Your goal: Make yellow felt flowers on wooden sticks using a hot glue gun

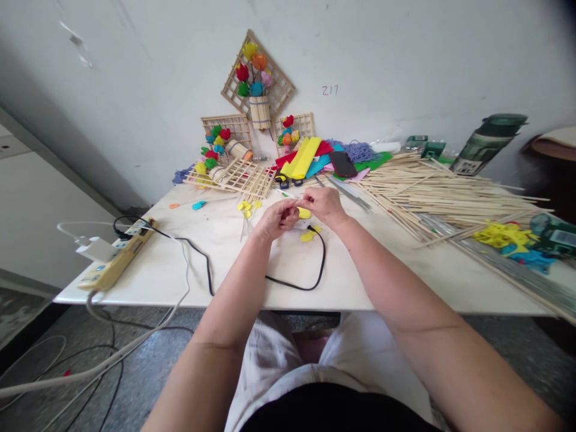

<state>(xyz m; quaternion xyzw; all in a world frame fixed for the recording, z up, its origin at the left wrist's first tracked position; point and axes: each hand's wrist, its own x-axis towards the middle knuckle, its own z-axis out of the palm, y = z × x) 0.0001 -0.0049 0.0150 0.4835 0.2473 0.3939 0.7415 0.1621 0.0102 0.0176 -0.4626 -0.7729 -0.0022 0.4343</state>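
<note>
Both my hands are together above the middle of the table. My left hand (279, 219) is closed, its fingers curled in. My right hand (323, 206) pinches close beside it, the fingertips of both nearly touching. Anything thin between them is too small to make out. A yellow piece (304, 213) shows just under my right hand. More yellow petal shapes (307, 237) lie nearer to me, and others (245, 207) lie left of my hands beside thin wires (245, 228). A black cable end (311, 228) rests just below my right hand.
A power strip (117, 258) with cords sits at the left. Thin wooden sticks (432, 192) are piled at the right, near a bottle (488, 144). Behind are scissors (288, 180), a yellow sheet (302, 158), a phone (342, 164) and lattices (252, 178) with coloured flowers.
</note>
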